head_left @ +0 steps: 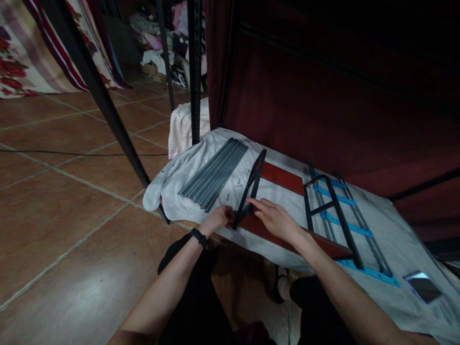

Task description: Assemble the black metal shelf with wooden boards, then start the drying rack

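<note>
A black metal triangular bracket [251, 187] stands up from a red-brown board [283, 178] that lies on a grey-white cloth [187, 167]. My left hand [219, 218], with a black band on the wrist, is closed at the bracket's lower end, and what its fingers pinch is hidden. My right hand [276, 218] rests with fingers stretched out on the board just right of the bracket's base. A second black frame [332, 211] rises from the board further right.
A bundle of several grey rods [215, 173] lies on the cloth to the left. Blue-and-black racks [345, 220] lie to the right, with a dark phone [422, 286] near the cloth's edge. Black frame poles [196, 67] stand behind, above a tiled floor [64, 191].
</note>
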The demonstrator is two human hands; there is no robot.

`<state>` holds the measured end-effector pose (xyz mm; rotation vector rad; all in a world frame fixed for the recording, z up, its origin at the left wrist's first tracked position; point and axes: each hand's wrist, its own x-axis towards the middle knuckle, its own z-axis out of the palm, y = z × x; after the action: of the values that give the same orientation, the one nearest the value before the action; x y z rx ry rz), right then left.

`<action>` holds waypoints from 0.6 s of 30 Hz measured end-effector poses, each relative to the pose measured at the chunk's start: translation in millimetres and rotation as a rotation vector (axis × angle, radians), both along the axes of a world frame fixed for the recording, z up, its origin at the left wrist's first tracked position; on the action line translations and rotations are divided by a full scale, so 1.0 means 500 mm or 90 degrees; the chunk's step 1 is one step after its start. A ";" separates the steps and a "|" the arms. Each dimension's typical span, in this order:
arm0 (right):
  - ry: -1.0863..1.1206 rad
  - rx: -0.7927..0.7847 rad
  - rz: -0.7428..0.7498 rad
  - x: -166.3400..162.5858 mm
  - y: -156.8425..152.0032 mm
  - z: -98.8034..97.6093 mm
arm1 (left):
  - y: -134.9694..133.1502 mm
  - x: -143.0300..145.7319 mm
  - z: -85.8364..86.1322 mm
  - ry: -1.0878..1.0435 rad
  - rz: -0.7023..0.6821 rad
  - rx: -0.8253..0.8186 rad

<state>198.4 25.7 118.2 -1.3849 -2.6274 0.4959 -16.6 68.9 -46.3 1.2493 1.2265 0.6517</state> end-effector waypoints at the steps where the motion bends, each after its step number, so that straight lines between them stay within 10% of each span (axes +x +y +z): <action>1: -0.001 0.002 0.000 0.000 0.000 0.000 | 0.001 0.001 -0.001 -0.002 0.004 0.004; 18: 0.001 0.003 0.000 0.005 0.004 -0.002 | -0.007 -0.001 0.022 -0.020 0.002 -0.003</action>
<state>200.8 27.7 117.5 -1.3825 -2.6253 0.4914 -17.3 65.4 -35.0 1.2287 1.2036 0.6684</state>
